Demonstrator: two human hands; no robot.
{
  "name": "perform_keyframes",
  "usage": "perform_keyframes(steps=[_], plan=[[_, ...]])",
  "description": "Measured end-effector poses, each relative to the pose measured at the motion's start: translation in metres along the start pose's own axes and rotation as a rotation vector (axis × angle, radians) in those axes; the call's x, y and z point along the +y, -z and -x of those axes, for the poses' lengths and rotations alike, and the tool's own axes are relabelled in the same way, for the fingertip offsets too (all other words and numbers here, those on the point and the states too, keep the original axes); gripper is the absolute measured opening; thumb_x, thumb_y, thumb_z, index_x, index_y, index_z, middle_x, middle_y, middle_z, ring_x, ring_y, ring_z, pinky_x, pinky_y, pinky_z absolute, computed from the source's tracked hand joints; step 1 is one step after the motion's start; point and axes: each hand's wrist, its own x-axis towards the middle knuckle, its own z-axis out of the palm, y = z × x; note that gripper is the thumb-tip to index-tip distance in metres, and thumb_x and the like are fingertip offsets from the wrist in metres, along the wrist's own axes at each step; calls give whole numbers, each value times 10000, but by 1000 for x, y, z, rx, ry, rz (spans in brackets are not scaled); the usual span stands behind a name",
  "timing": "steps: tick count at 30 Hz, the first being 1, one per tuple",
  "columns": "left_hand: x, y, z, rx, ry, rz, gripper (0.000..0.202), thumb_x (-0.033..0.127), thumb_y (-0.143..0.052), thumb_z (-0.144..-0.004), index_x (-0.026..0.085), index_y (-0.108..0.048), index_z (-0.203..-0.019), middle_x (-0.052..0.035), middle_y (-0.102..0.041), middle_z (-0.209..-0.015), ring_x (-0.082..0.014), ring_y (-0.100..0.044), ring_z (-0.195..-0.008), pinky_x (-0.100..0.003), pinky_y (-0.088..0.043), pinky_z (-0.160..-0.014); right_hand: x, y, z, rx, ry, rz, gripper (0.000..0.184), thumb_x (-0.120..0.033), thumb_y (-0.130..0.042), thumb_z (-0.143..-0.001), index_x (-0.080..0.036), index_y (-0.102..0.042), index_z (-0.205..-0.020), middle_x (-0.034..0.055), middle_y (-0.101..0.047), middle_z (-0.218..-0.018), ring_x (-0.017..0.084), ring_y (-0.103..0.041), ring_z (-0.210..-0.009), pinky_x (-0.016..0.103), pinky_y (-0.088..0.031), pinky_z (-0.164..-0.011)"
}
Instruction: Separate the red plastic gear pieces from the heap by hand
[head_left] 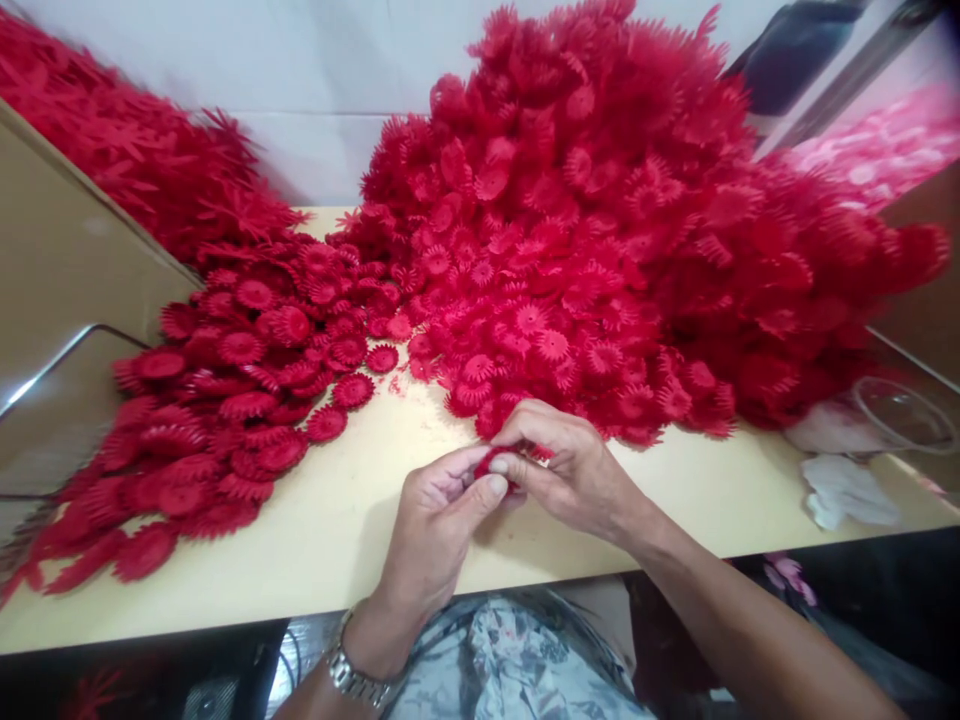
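Note:
Both my hands meet over the front of the pale table. Between them is a small red petal piece (489, 463), mostly covered by my fingers. My left hand (442, 505) is closed on it with the thumb on top. My right hand (566, 465) pinches the same piece from the other side, thumb and forefinger together. Just beyond my hands rises a large heap of loose, fringed red petal pieces (547, 260). Left of them lies a pile of thicker, round red flower discs (247, 400), with several single discs along its edge.
The pale table (352, 540) ends close to my body. A cardboard panel (82, 230) stands at the left, with more red pieces (135, 160) behind it. At the right are a crumpled white tissue (844, 490) and a clear plastic cup (904, 415). Pink petals (889, 145) lie beyond.

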Motion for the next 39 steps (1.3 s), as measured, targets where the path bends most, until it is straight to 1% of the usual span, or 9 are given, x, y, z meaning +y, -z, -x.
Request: perform_keyframes(steps=[7,11,14,17,20,28,34,37,39], plan=[[-6,0,-1,10,-33,-66,86,191,-688,-706,157,-713,-781,6,-681,-669,-119,-610,-622,-223,-520,-619,-5,-13,8,143,16,64,125,-128,-505,-815,-166,-566,-713,3,-527,-629,121,-499,-605,232,-396,-538],[-4,2,0,53,-17,-88,109,241,-681,-712,137,-680,-746,8,-640,-562,-122,-580,-502,-246,-508,-536,-8,-10,12,113,8,55,163,-155,-456,-859,-159,-596,-777,17,-576,-663,120,-531,-618,238,-428,-571],[-2,3,1,73,-16,-120,118,253,-668,-713,140,-639,-702,20,-595,-498,-110,-529,-424,-222,-449,-450,-8,-5,15,84,-5,17,171,-194,-452,-880,-163,-620,-877,39,-617,-766,125,-579,-715,242,-466,-647],[-2,4,3,88,-12,-156,165,289,-648,-731,156,-584,-656,44,-532,-487,-75,-454,-409,-176,-362,-394,-7,1,18,146,-29,24,171,-172,-468,-873,-168,-629,-932,54,-629,-854,129,-596,-801,247,-472,-703],[-3,5,4,101,-33,-202,244,318,-632,-752,162,-514,-606,69,-441,-476,-49,-362,-418,-150,-283,-384,-10,4,19,181,-21,56,159,-153,-473,-869,-163,-630,-893,49,-630,-827,125,-596,-778,241,-464,-686],[-5,9,1,70,-108,-274,402,410,-612,-761,151,-432,-511,69,-334,-474,-49,-275,-459,-166,-229,-411,-23,-6,14,116,63,92,93,-236,-605,-799,-159,-564,-764,24,-586,-704,123,-542,-671,239,-438,-600],[-3,12,3,20,-74,-317,410,484,-491,-820,155,-486,-576,46,-417,-513,-60,-374,-468,-175,-314,-442,-16,-10,13,71,18,63,73,-172,-545,-818,-162,-541,-746,11,-551,-667,108,-508,-615,227,-412,-563],[-1,13,5,-76,-6,-361,310,435,-548,-800,151,-549,-675,28,-513,-526,-79,-468,-451,-187,-374,-435,-15,-13,17,149,0,117,112,-133,-497,-824,-161,-537,-723,5,-536,-633,103,-495,-571,221,-393,-529],[1,13,5,-93,28,-359,262,378,-587,-782,139,-572,-678,8,-564,-519,-99,-520,-431,-203,-419,-427,-15,-11,17,222,-29,158,135,-134,-489,-824,-162,-529,-698,-7,-516,-599,98,-485,-542,218,-385,-513]])
